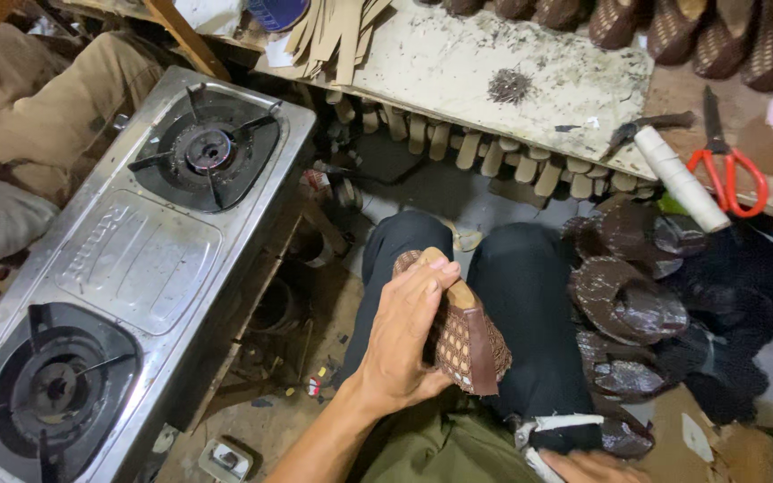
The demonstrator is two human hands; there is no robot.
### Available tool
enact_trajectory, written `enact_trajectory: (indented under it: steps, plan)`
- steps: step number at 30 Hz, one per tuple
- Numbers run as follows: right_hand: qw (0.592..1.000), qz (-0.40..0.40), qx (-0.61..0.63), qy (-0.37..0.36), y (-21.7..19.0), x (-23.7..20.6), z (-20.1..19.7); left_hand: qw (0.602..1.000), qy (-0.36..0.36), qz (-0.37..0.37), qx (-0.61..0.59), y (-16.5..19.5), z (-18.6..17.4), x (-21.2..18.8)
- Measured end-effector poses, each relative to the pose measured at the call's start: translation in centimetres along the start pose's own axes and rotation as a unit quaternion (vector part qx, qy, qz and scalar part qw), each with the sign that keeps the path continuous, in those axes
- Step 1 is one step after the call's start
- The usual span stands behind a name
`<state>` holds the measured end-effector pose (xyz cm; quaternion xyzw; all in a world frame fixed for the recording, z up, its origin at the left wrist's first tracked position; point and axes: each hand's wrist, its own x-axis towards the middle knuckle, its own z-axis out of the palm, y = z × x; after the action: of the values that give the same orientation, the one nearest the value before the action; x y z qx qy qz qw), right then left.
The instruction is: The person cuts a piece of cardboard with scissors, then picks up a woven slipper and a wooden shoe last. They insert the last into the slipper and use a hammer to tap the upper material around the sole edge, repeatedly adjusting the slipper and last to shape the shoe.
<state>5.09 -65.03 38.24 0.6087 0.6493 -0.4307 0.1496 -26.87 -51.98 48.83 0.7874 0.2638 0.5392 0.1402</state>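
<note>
Left hand (404,344) gripping a brown woven shoe upper (462,335) over my lap, right hand (594,466) barely in view, can't tell its grip. Gas stove (136,259) just left.

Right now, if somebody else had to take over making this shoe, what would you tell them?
Left hand: gripping the brown woven shoe upper, which sits on a wooden last, held over the lap.
Right hand: low at the frame's edge, touching a white strip; whether it grips is unclear.
Nearby: dark soles piled on the right, red-handled scissors and a white roll on the bench, gas stove on the left.
Done: upper fitted on the last.
Left: no sole attached yet.
</note>
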Motion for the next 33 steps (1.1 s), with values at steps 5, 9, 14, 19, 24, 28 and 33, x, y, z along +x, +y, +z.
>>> enact_trajectory:
  steps: [5,9,14,19,24,28,33]
  plan:
    - [0.910,-0.107,0.225,0.331,-6.6,-4.6,-3.4,1.000,-0.021,0.012,0.006,1.6,1.3,-1.4]
    - [0.833,-0.310,0.227,0.398,-11.7,-4.5,-5.0,0.993,-0.116,-0.012,0.014,2.7,2.5,-3.1]
    - [0.839,-0.109,0.433,0.311,-13.7,-2.3,-5.4,0.972,-0.195,-0.133,0.009,2.7,1.3,-5.2]
    - [0.814,-0.195,0.397,0.377,-14.1,-3.1,-3.6,0.757,0.135,-0.405,-0.495,1.3,1.6,-6.6]
    - [0.804,-0.376,0.386,0.251,-14.5,-2.5,-2.6,0.609,0.233,-0.516,-0.555,-2.2,5.3,-5.9]
    - [0.798,-0.311,0.433,0.283,-13.7,-1.4,-2.2,0.612,0.251,-0.514,-0.546,-3.8,5.8,-4.9]
    - [0.818,-0.237,0.440,0.286,-12.6,-0.8,-1.1,0.636,0.268,-0.526,-0.496,-4.4,6.8,-4.2]
